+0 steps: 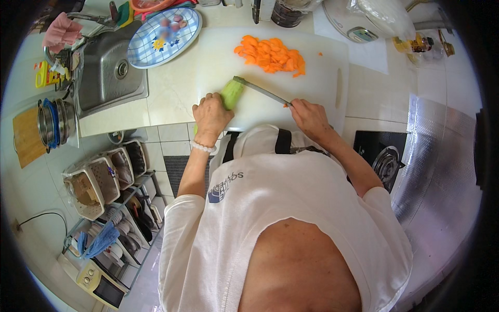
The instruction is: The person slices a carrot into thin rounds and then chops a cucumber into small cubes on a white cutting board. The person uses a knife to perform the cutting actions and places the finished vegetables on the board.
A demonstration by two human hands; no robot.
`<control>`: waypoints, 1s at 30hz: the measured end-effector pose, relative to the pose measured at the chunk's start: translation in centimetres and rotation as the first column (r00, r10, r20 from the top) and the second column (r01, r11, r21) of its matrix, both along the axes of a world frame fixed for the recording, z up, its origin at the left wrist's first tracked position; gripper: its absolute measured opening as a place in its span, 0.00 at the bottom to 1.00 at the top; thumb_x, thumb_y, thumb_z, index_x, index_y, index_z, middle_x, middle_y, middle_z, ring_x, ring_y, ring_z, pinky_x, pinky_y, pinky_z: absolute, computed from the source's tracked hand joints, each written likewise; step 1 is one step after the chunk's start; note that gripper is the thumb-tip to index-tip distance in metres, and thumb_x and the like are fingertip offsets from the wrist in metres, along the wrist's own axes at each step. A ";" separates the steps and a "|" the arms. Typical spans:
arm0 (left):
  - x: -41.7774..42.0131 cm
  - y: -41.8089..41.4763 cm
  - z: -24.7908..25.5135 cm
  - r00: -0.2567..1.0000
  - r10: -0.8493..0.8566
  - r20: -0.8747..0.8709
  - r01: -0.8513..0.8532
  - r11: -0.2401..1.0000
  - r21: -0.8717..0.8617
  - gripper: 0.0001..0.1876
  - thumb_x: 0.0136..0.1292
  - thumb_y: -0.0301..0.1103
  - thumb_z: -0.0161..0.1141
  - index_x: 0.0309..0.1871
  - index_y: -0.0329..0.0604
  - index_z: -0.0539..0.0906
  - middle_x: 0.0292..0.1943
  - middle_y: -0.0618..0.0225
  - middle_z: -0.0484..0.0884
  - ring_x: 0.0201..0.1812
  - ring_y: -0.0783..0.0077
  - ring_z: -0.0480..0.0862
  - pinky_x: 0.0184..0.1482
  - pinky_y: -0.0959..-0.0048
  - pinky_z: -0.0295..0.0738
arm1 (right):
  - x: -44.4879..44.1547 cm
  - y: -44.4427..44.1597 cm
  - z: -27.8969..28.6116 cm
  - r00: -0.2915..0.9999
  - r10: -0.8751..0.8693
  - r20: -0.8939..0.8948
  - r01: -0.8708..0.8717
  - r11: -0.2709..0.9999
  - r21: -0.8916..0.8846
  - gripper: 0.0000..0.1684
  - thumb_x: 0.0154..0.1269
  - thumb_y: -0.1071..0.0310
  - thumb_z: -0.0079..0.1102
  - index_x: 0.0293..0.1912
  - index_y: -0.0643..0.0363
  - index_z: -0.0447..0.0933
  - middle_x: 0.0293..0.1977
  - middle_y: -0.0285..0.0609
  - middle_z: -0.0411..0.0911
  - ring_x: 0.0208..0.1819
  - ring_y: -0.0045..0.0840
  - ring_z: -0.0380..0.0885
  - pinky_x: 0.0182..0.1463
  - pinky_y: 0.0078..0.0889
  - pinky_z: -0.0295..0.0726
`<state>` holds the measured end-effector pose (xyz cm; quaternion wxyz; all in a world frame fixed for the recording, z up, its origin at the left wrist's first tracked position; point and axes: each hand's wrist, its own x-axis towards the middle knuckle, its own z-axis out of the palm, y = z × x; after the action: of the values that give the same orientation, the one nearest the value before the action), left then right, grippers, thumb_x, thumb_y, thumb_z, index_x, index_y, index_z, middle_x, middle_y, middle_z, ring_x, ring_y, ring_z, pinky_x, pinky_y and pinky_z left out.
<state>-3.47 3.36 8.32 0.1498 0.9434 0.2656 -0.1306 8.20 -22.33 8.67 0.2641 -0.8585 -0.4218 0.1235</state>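
Observation:
A pale green, zucchini-like vegetable (232, 94) lies on a white plastic cutting board (265, 105). My left hand (212, 114) grips its near part, so the lower end is largely hidden. With my right hand (311, 118) I hold a kitchen knife (265, 92), its handle mostly covered by my fingers. The blade's tip end is at the far end of the vegetable; whether it has cut in cannot be told. A heap of thin orange carrot slices (273, 54) sits at the back of the board, and a small orange bit clings near the knife's handle.
Left of the board, a blue checked plate (146, 50) holds several small pinkish pieces, beside a steel sink (109, 74). A dark glass-like jar (287, 15) and a white appliance (347, 19) stand behind. A gas hob (380, 156) is at the right, a dish rack (136, 218) lower left.

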 end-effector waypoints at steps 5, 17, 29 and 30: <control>0.0 0.2 0.0 1.000 -0.001 -0.005 0.001 1.000 -0.019 0.17 0.44 0.38 0.69 0.37 0.40 0.81 0.39 0.62 0.83 0.43 0.58 0.83 0.44 0.56 0.73 | 0.2 -0.1 -0.2 1.000 0.003 0.002 -0.003 1.000 -0.012 0.08 0.68 0.67 0.53 0.33 0.60 0.70 0.22 0.46 0.75 0.24 0.44 0.77 0.27 0.47 0.75; 0.0 0.3 -0.3 1.000 0.009 0.019 -0.008 1.000 -0.017 0.19 0.44 0.39 0.70 0.37 0.38 0.81 0.37 0.60 0.83 0.40 0.54 0.84 0.43 0.55 0.75 | 0.3 0.2 0.4 1.000 0.013 -0.009 -0.014 1.000 -0.017 0.06 0.67 0.69 0.53 0.33 0.60 0.71 0.23 0.47 0.76 0.24 0.45 0.77 0.27 0.47 0.76; 0.0 0.1 -0.1 0.999 0.010 0.040 -0.009 1.000 -0.026 0.19 0.43 0.37 0.72 0.39 0.39 0.82 0.38 0.60 0.83 0.40 0.54 0.84 0.43 0.56 0.75 | 0.7 1.0 1.6 0.995 0.064 -0.071 -0.075 0.983 -0.165 0.06 0.68 0.70 0.47 0.37 0.62 0.70 0.28 0.51 0.80 0.28 0.47 0.81 0.31 0.49 0.78; 0.0 0.1 0.0 0.999 0.006 0.040 -0.005 1.000 -0.024 0.19 0.43 0.37 0.72 0.39 0.39 0.82 0.38 0.60 0.83 0.40 0.54 0.84 0.43 0.56 0.75 | 0.7 1.2 1.6 0.995 0.074 -0.073 -0.087 0.976 -0.200 0.06 0.68 0.70 0.47 0.37 0.62 0.70 0.28 0.51 0.80 0.29 0.47 0.81 0.31 0.49 0.78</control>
<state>-3.48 3.48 8.27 0.1668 0.9433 0.2634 -0.1142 8.93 -21.15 10.28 0.1837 -0.8587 -0.4325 0.2043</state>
